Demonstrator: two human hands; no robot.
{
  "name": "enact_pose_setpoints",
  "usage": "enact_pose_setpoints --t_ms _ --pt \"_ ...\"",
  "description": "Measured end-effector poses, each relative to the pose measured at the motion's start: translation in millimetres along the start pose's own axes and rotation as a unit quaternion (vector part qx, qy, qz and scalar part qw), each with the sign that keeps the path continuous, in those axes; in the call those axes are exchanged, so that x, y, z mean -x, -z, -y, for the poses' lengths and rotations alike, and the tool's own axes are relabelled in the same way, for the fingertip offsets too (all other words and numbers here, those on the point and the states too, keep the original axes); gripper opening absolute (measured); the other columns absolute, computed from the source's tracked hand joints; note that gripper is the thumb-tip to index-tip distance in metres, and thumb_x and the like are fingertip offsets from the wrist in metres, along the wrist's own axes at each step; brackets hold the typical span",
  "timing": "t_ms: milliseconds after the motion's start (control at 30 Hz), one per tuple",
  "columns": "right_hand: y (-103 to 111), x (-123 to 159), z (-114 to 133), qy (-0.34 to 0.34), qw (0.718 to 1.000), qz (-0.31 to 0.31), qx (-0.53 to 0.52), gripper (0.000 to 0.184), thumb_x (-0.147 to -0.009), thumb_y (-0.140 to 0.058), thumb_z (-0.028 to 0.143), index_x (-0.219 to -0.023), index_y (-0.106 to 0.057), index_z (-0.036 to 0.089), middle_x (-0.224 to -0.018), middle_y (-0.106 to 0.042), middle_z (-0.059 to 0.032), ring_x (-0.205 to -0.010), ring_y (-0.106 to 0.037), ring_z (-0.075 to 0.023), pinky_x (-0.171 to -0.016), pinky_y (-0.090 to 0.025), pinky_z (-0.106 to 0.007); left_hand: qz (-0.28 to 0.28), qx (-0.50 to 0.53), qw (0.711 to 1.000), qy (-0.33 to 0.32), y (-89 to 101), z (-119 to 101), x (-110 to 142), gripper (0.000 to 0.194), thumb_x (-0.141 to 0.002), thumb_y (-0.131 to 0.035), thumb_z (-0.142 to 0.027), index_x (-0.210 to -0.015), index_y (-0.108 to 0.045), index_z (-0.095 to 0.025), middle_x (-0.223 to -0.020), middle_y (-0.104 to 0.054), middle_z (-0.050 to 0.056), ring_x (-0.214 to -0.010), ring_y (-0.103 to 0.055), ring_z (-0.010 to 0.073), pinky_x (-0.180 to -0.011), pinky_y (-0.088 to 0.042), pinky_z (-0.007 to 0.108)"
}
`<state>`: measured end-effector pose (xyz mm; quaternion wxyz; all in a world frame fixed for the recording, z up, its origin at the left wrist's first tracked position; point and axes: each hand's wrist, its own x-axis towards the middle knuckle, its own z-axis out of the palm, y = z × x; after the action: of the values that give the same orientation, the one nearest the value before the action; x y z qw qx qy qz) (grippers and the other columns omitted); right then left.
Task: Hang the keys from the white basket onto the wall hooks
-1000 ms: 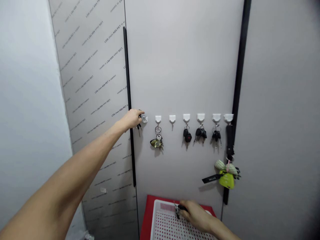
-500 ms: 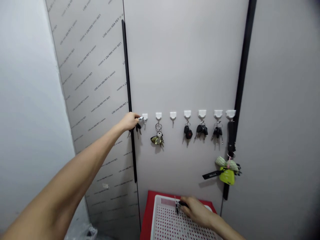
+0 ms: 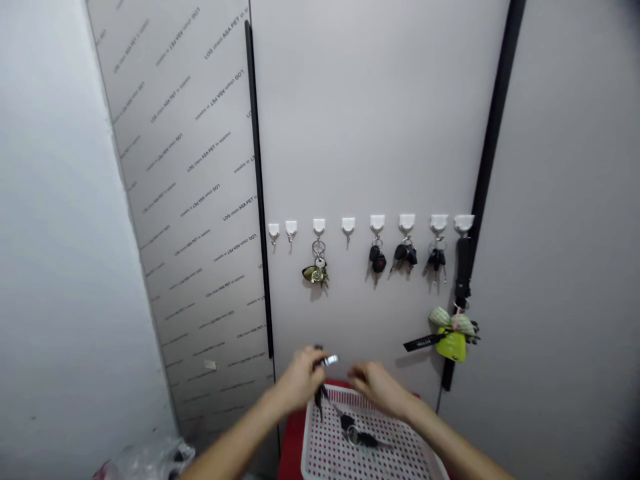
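- Over the left side of the white basket point(image 3: 327, 460), what does the left hand point(image 3: 300, 377) have?
- One bunch of keys point(image 3: 319, 395), pinched thumb to fingers, hand mostly closed. Dark keys dangle below; a bright metal piece pokes out toward the right hand point(image 3: 377, 387).
- And that one?
- Fingers half curled, overlapping the far rim in view. Looks unloaded, but it's blurred and the palm faces away. Can't confirm.
- How to handle it well?
- I'd get the held bunch well inside the rim and low before easing the pinch. From higher up, key blades could catch in the holes. Keep it apart from the second bunch point(image 3: 364, 439), which lies flat in the basket, ring between two black-headed keys; rings may tangle. Right fingers best kept out from under.
- Further out?
- Red surface point(image 3: 295, 440) under the basket. Row of white hooks point(image 3: 348, 225) on the panel, several carrying bunches; a black strap point(image 3: 463, 263) with a yellow-green charm point(image 3: 452, 345) at the right end.
- Blind spots?
- Basket's near edge is out of frame, part of its right side behind the forearm. Held key count: can't tell. Clear plastic bag point(image 3: 155, 457), lower left: cut off, contents unclear.
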<state>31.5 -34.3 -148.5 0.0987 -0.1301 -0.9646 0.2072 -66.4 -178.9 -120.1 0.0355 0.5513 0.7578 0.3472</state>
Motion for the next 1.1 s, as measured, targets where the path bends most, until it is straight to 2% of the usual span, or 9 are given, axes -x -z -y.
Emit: enact_pose_setpoints --t_ms 100,200,267,367,567,700,833,1000,1100 --pt "51 -34 44 0.052 0.98 -0.17 -0.086 0.032 -0.068 -0.036 0.029 -0.082 -0.058 0.011 -0.079 -0.06 -0.0079 -0.069 -0.053 -0.0138 -0.064 -0.037 -0.022 0.031 0.037 0.999 0.022 -59.0 21 18 0.035 -0.064 -0.032 -0.012 -0.092 -0.052 -0.018 -0.088 -0.052 0.004 -0.084 -0.045 0.0128 -0.077 -0.033 0.023" --pt "93 -69 82 0.014 0.938 -0.319 -0.135 0.036 -0.066 -0.038 0.034 -0.089 -0.054 0.011 -0.08 -0.06 -0.0073 -0.067 -0.053 -0.0133 -0.064 -0.038 -0.022 0.031 0.061 0.997 0.046 -81.2 29 22 0.035 -0.065 -0.03 -0.012 -0.093 -0.051 -0.017 -0.092 -0.052 0.004 -0.086 -0.045 0.0124 -0.078 -0.033 0.022" --pt "109 -88 96 -0.02 0.92 -0.352 -0.171 0.036 -0.066 -0.038 0.034 -0.089 -0.054 0.012 -0.072 -0.06 -0.0053 -0.055 -0.053 -0.0112 -0.058 -0.039 -0.022 0.036 0.065 0.995 0.064 -81.8 31 21 0.037 -0.065 -0.03 -0.012 -0.098 -0.048 -0.017 -0.097 -0.051 0.004 -0.09 -0.044 0.0127 -0.08 -0.031 0.022" --pt "119 -105 102 -0.04 0.914 -0.354 -0.194 0.029 -0.066 -0.036 0.032 -0.074 -0.056 0.013 -0.059 -0.057 -0.0017 -0.043 -0.049 -0.0086 -0.049 -0.038 -0.02 0.046 0.07 0.992 0.097 -76.4 34 19 0.041 -0.066 -0.031 -0.014 -0.105 -0.043 -0.015 -0.105 -0.048 0.005 -0.096 -0.042 0.0128 -0.084 -0.029 0.022" --pt "135 -111 106 -0.019 0.91 -0.394 -0.128 0.022 -0.065 -0.036 0.028 -0.06 -0.053 0.014 -0.053 -0.053 -0.0004 -0.047 -0.048 -0.009 -0.048 -0.035 -0.018 0.042 0.061 0.989 0.126 -78.8 38 16 0.037 -0.07 -0.028 -0.019 -0.103 -0.044 -0.013 -0.103 -0.051 0.007 -0.095 -0.044 0.0128 -0.082 -0.031 0.02" --pt "150 -115 120 -0.005 0.92 -0.389 -0.047 0.021 -0.066 -0.035 0.025 -0.062 -0.053 0.015 -0.053 -0.053 -0.0018 -0.051 -0.047 -0.0099 -0.05 -0.034 -0.019 0.062 -0.007 0.988 0.142 -89.4 35 13 0.035 -0.07 -0.027 -0.019 -0.099 -0.047 -0.016 -0.101 -0.052 0.007 -0.092 -0.046 0.0161 -0.08 -0.033 0.027" --pt "148 -104 122 0.041 0.943 -0.325 0.054 0.017 -0.065 -0.038 0.023 -0.061 -0.052 0.015 -0.055 -0.052 -0.0026 -0.053 -0.044 -0.0099 -0.051 -0.032 -0.019 0.045 -0.022 0.988 0.147 -90.6 35 11 0.033 -0.07 -0.027 -0.02 -0.094 -0.05 -0.017 -0.097 -0.054 0.007 -0.088 -0.048 0.0165 -0.076 -0.035 0.028" --pt "111 -64 89 0.063 0.98 -0.184 0.042 0.02 -0.069 -0.034 0.021 -0.058 -0.049 0.013 -0.045 -0.044 0.001 -0.044 -0.036 -0.0063 -0.044 -0.026 -0.017 -0.064 0.054 0.991 0.104 -59.8 23 9 0.031 -0.071 -0.028 -0.024 -0.09 -0.052 -0.015 -0.093 -0.055 0.006 -0.086 -0.048 0.0135 -0.076 -0.034 0.022" --pt "79 -34 62 0.06 0.992 -0.106 0.022 0.021 -0.069 -0.033 0.019 -0.058 -0.048 0.012 -0.045 -0.044 0.0019 -0.042 -0.033 -0.0053 -0.042 -0.023 -0.016 -0.017 0.099 0.994 0.038 -34.5 3 7 0.028 -0.07 -0.031 -0.025 -0.081 -0.055 -0.015 -0.075 -0.059 0.003 -0.069 -0.051 0.0123 -0.064 -0.037 0.022"
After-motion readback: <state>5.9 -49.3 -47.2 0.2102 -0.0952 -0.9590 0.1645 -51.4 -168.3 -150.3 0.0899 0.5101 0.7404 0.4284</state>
